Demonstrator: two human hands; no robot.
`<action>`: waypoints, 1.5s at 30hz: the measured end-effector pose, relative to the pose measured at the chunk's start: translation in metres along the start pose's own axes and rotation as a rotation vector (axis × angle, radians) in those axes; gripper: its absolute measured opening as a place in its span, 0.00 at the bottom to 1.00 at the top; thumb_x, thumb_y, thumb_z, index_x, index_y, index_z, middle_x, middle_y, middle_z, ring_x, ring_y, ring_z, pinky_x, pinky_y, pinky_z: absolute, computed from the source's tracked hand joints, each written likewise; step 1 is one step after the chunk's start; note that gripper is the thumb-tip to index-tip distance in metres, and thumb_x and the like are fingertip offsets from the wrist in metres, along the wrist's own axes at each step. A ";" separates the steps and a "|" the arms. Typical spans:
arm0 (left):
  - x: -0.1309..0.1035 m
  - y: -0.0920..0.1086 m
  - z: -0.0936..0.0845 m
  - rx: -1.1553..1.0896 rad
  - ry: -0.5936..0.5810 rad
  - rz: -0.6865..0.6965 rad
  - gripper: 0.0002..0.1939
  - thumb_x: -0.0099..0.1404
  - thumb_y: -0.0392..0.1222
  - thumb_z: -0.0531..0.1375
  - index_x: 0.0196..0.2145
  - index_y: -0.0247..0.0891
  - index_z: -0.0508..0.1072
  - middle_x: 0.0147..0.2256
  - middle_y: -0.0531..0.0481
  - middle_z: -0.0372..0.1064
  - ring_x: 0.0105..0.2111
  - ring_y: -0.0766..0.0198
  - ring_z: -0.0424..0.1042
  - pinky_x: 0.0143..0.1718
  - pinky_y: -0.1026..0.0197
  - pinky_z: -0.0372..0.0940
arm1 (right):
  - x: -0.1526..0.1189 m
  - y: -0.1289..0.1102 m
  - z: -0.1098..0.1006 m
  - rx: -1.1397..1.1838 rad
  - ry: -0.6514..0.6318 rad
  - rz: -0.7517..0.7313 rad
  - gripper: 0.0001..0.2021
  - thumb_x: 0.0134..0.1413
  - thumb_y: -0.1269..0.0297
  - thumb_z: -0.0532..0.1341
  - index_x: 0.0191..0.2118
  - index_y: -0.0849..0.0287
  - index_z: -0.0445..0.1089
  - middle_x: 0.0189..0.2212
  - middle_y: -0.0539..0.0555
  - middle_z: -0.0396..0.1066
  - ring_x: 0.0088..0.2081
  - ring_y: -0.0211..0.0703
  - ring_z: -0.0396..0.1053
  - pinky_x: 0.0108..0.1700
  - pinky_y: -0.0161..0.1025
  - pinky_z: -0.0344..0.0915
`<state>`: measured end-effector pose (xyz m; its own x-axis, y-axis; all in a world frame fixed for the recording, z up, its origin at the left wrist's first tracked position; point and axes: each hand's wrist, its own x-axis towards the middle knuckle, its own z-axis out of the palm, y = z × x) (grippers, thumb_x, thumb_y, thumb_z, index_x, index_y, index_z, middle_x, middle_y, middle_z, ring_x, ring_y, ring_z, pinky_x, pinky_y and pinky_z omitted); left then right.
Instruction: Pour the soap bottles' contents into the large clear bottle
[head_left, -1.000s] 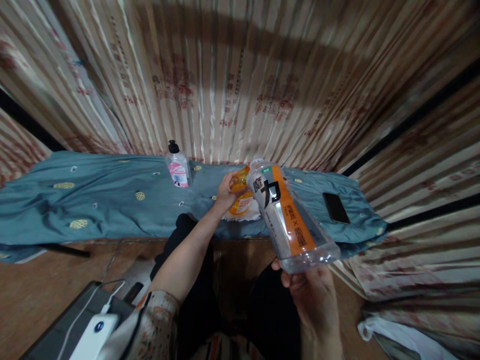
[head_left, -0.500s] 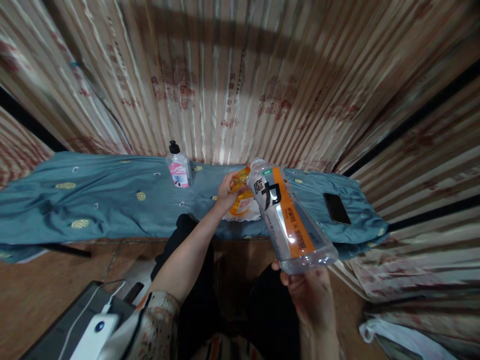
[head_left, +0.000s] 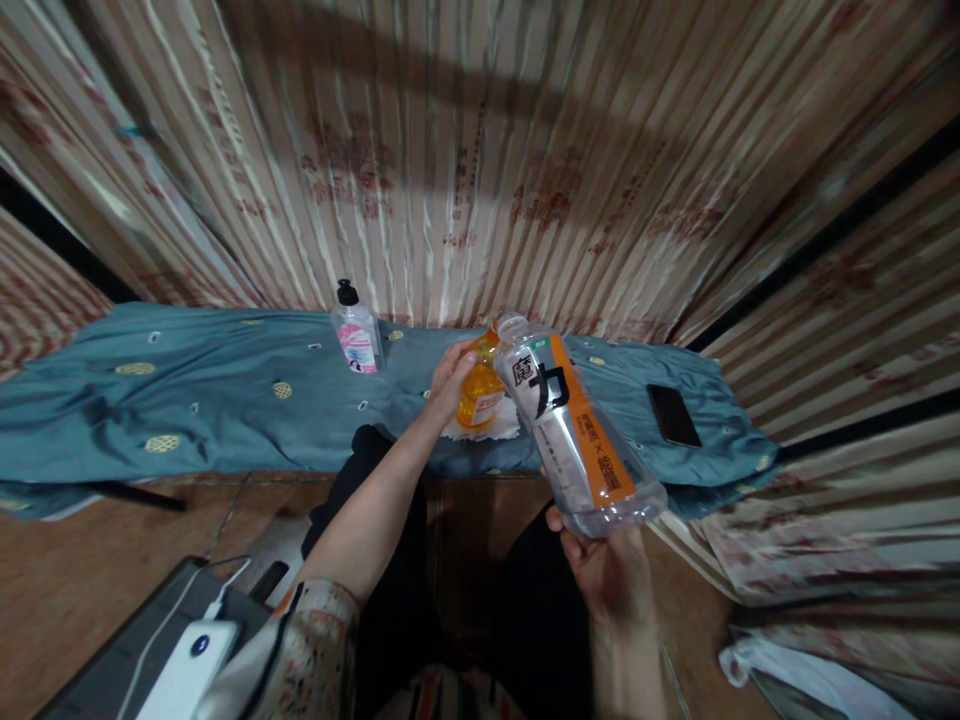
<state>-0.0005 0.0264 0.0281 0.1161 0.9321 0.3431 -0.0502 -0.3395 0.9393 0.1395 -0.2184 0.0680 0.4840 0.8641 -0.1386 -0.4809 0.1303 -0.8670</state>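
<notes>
My left hand (head_left: pixel 452 378) is wrapped round the upper part of an orange bottle (head_left: pixel 481 392), which stands on a white paper napkin (head_left: pixel 504 424). My right hand (head_left: pixel 606 568) holds a large clear bottle (head_left: pixel 574 430) with an orange and white label by its base. That bottle is tilted, its mouth up and to the left, right at the top of the orange bottle. A little clear liquid seems to lie near its base. The orange bottle's mouth is partly hidden behind the clear one.
A clear bottle with a black cap and pink label (head_left: pixel 357 335) stands on the blue-green cloth (head_left: pixel 232 390) at left. A dark phone (head_left: pixel 674 415) lies at right. A white device with a cable (head_left: pixel 191 665) is at lower left. Striped curtains hang behind.
The clear bottle and my right hand have shifted slightly up and left. My left hand has moved a little on the orange bottle, still gripping it.
</notes>
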 end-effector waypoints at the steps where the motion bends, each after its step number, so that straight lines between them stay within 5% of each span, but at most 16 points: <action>1: 0.000 0.000 0.000 0.004 0.004 0.001 0.19 0.67 0.56 0.57 0.47 0.41 0.76 0.49 0.48 0.77 0.54 0.54 0.73 0.62 0.52 0.63 | 0.001 0.000 0.000 -0.002 -0.001 0.002 0.22 0.44 0.48 0.76 0.41 0.54 0.75 0.27 0.52 0.78 0.23 0.42 0.73 0.18 0.30 0.59; 8: 0.001 0.000 0.001 0.002 0.025 -0.023 0.22 0.66 0.57 0.58 0.50 0.41 0.74 0.49 0.47 0.77 0.52 0.53 0.73 0.58 0.52 0.66 | 0.005 0.003 -0.006 0.017 -0.010 0.010 0.16 0.49 0.51 0.74 0.38 0.54 0.74 0.31 0.52 0.78 0.24 0.39 0.71 0.19 0.29 0.57; 22: 0.001 0.000 -0.001 0.006 0.012 -0.024 0.18 0.67 0.55 0.57 0.47 0.41 0.75 0.47 0.48 0.77 0.50 0.55 0.74 0.58 0.54 0.65 | 0.011 0.012 -0.012 0.029 -0.026 0.034 0.21 0.51 0.46 0.72 0.47 0.50 0.76 0.27 0.52 0.77 0.24 0.43 0.70 0.19 0.31 0.54; 31: -0.004 0.001 0.000 0.035 0.015 -0.017 0.20 0.66 0.54 0.60 0.50 0.42 0.74 0.50 0.47 0.75 0.53 0.54 0.73 0.59 0.53 0.65 | 0.020 0.003 -0.011 0.135 -0.088 0.132 0.14 0.42 0.57 0.77 0.26 0.56 0.74 0.20 0.49 0.73 0.22 0.37 0.65 0.18 0.26 0.55; 36: -0.005 -0.004 0.002 0.117 0.061 0.015 0.21 0.65 0.56 0.61 0.51 0.43 0.74 0.50 0.47 0.72 0.55 0.54 0.71 0.60 0.53 0.64 | 0.024 0.007 -0.015 0.238 -0.148 0.199 0.12 0.42 0.62 0.76 0.34 0.55 0.78 0.30 0.53 0.79 0.23 0.34 0.63 0.17 0.26 0.57; 45: -0.006 -0.008 0.005 0.048 0.034 0.001 0.31 0.62 0.62 0.62 0.57 0.42 0.71 0.59 0.43 0.71 0.62 0.47 0.68 0.68 0.44 0.58 | 0.035 0.026 -0.029 0.445 -0.316 0.344 0.25 0.39 0.69 0.77 0.48 0.55 0.78 0.40 0.58 0.81 0.22 0.31 0.59 0.14 0.21 0.60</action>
<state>0.0038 0.0230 0.0183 0.0819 0.9353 0.3442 -0.0022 -0.3452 0.9385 0.1651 -0.1990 0.0271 0.0422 0.9852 -0.1663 -0.8602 -0.0488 -0.5075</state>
